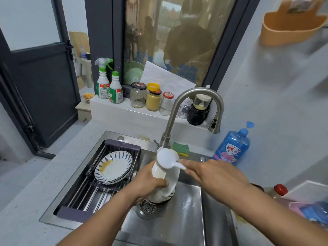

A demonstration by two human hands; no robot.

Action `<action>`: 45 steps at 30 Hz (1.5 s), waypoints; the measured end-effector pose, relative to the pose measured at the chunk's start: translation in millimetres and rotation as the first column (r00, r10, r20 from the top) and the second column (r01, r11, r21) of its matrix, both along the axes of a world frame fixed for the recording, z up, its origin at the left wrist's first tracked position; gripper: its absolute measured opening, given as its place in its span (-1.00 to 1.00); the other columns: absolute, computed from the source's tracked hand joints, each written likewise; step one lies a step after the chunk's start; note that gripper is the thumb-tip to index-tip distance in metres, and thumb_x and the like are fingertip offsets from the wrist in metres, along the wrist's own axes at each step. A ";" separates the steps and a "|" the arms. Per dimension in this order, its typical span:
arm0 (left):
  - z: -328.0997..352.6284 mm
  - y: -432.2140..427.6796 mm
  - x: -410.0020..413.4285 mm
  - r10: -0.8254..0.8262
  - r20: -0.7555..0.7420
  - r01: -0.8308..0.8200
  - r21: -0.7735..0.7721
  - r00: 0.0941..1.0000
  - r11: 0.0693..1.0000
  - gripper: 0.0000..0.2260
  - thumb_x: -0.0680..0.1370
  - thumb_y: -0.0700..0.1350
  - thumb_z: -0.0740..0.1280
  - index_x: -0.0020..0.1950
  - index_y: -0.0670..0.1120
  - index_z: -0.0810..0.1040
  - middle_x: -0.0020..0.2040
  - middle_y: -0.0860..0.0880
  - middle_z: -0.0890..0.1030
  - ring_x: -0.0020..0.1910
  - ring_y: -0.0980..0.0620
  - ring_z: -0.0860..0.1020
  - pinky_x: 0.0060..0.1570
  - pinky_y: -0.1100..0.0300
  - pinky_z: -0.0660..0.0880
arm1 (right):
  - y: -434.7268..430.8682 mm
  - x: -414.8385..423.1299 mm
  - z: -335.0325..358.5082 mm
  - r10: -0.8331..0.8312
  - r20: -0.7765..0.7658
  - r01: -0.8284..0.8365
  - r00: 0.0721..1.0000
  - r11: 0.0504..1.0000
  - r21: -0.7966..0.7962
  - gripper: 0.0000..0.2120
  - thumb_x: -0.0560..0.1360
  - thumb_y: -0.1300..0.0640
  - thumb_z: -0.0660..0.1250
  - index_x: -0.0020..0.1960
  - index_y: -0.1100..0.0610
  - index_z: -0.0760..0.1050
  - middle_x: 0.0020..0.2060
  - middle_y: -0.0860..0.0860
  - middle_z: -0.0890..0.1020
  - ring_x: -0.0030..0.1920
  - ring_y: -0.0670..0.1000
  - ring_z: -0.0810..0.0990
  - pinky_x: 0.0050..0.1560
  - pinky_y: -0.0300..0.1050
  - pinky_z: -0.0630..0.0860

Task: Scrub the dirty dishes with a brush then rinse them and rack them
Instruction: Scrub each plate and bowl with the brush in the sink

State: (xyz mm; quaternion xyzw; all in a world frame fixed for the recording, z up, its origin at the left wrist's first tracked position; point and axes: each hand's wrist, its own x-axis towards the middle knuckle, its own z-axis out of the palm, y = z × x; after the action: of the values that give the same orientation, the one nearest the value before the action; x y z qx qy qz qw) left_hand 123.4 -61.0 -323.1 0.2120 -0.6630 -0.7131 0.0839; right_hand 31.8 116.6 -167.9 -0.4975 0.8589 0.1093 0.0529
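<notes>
Over the steel sink (186, 215), my left hand (147, 181) grips a white dish (171, 178) held on edge, its rim toward the camera. My right hand (211, 173) holds the handle of a white round-headed brush (166, 158), whose head lies against the dish's upper part. A blue-patterned plate (113, 166) with yellow-brown stains lies in the dark rack (99, 185) set across the left side of the sink.
The curved faucet (195, 107) arches above the dish, no water visible. A green-yellow sponge (181, 149) sits on the sink ledge, a blue detergent bottle (232, 148) to the right. Spray bottles and jars line the windowsill. The drain strainer (147, 207) lies below my hands.
</notes>
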 end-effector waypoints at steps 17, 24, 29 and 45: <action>13.1 -2.6 1.0 0.030 -0.109 0.003 0.295 0.994 0.956 -0.37 0.26 -0.38 0.49 0.33 -0.11 0.56 0.18 -0.21 0.68 0.25 -0.25 0.61 0.32 -0.18 0.52 | 0.5 -9.9 -2.7 -0.026 -0.035 0.025 0.999 0.998 -0.053 -0.63 0.67 -0.29 -0.06 0.47 -0.44 0.10 0.04 0.00 0.65 0.03 0.16 0.64 0.00 0.06 0.57; 23.0 -16.8 20.0 0.103 -0.209 -0.011 0.399 0.972 0.917 -0.37 0.27 -0.41 0.49 0.34 -0.18 0.52 0.18 -0.26 0.67 0.21 -0.26 0.63 0.24 -0.20 0.57 | 25.9 -69.4 -11.6 -0.219 0.419 0.304 0.881 0.941 -0.148 -0.73 0.67 -0.15 0.15 0.30 -0.45 0.41 -0.14 -0.16 0.64 -0.12 -0.16 0.59 -0.04 -0.27 0.53; 26.7 -26.0 28.9 0.121 -0.279 0.033 0.491 0.953 0.871 -0.41 0.28 -0.47 0.43 0.30 -0.23 0.53 0.20 -0.30 0.65 0.18 -0.23 0.65 0.16 -0.12 0.61 | 28.1 -54.7 -19.6 -0.184 0.648 0.484 0.739 0.814 -0.321 -0.73 0.65 -0.08 0.24 0.33 -0.26 0.50 -0.45 -0.34 0.56 -0.45 -0.37 0.49 -0.46 -0.45 0.36; 68.8 -36.5 25.8 -0.185 -0.123 0.179 -0.058 0.975 0.982 -0.55 0.37 -0.35 0.60 0.21 -0.10 0.64 0.10 -0.12 0.72 0.11 -0.14 0.68 0.14 -0.01 0.63 | -19.0 -35.8 -11.5 0.059 0.658 0.352 0.751 0.807 -0.474 -0.34 0.34 0.11 0.65 0.24 -0.40 0.47 0.02 -0.34 0.65 0.06 -0.26 0.61 0.03 -0.42 0.51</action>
State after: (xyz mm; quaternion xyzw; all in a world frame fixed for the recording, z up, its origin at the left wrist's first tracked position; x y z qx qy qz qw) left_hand 149.2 -97.5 -254.3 0.1025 -0.6891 -0.7144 0.0655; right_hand -4.0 97.5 -179.3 -0.4231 0.8171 -0.3355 0.2017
